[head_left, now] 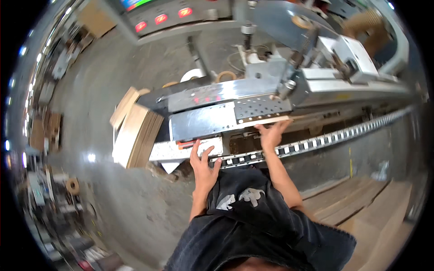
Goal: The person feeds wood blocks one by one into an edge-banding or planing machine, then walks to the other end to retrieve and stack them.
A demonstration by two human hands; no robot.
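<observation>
A pale wooden strip (266,121) lies along the front edge of a perforated metal plate (263,107) on the machine. My right hand (272,135) is at the strip, thumb and fingers spread and touching its near side. To the left, my left hand (204,166) has its fingers apart and holds nothing. It is over the front edge of a white, worn ledge (181,151), near an orange-red object (186,145) whose kind I cannot make out. Beyond the hands is a smooth metal plate (201,122).
A stack of wooden boards (140,135) stands left of the machine. A roller track (316,143) runs across the front and off to the right. A control panel (176,20) with red displays is at the back. Large brown boards (361,207) lie at the lower right.
</observation>
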